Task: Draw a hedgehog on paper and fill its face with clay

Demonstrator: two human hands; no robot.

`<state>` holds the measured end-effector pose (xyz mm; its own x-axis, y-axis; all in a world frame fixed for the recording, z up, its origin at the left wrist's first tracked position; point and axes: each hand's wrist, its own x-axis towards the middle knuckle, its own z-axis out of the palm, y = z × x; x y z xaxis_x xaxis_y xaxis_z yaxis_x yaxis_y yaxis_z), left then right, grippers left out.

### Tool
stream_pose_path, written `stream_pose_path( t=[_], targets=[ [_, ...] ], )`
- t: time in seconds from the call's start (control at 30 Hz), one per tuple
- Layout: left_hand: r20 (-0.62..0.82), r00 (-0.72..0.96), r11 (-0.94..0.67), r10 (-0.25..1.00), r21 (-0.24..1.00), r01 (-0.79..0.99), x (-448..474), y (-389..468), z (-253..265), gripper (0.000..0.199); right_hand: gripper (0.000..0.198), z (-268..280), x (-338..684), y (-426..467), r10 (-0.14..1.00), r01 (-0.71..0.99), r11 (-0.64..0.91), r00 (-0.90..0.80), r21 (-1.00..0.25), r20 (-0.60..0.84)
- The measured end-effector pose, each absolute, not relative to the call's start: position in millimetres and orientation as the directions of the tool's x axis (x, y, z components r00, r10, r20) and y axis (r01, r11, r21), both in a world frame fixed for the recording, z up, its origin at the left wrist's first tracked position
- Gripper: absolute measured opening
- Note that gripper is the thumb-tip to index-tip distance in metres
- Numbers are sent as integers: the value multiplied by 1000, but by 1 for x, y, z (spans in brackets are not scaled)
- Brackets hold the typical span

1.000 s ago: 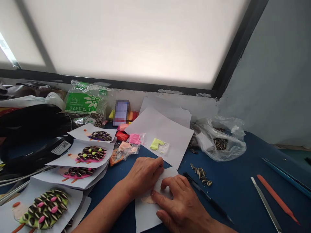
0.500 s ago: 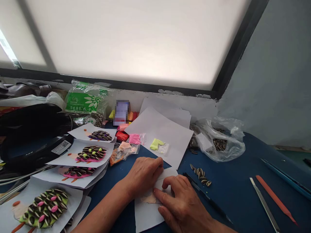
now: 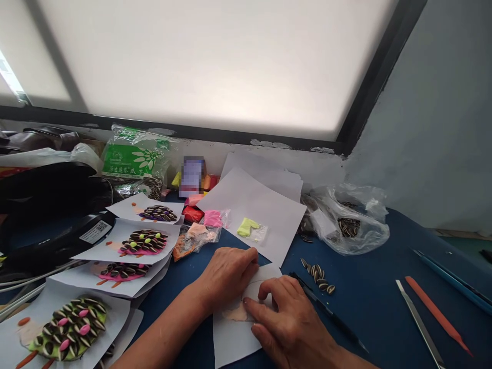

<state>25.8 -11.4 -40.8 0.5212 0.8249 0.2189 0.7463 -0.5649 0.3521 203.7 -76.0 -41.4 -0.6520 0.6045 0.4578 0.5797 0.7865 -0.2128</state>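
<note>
At my far left, the seed-covered pictures (image 3: 73,328) lie overlapping on the desk (image 3: 376,287). My left hand (image 3: 229,274) rests across the far left part of a small white sheet (image 3: 230,351), fingers curled under; I cannot tell whether they pinch anything. The flattened peach clay (image 3: 235,312) lies on that sheet between my hands, just on the near side of my left one. My right hand (image 3: 288,320) is loosely bent and grasps nothing I can see, its index fingertip at the clay's right edge. Just right of it come loose striped seeds (image 3: 319,277) and a dark pen (image 3: 336,318), then a clear bag (image 3: 351,225) behind, and finally a silver tool (image 3: 419,324) beside an orange tool (image 3: 438,315).
</note>
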Motion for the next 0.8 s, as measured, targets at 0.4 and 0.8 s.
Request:
stream_pose_path(
  t=[0.4,0.8],
  targets=[
    [23,466,-263,884,850,456,14,1,-29,10,26,-38,206,-75,654,542,757,-642,-365,400],
    [-127,555,-177,822,870,461,6,3,-22,18,24,-30,213,-71,597,496,801,-709,-335,376]
  ],
)
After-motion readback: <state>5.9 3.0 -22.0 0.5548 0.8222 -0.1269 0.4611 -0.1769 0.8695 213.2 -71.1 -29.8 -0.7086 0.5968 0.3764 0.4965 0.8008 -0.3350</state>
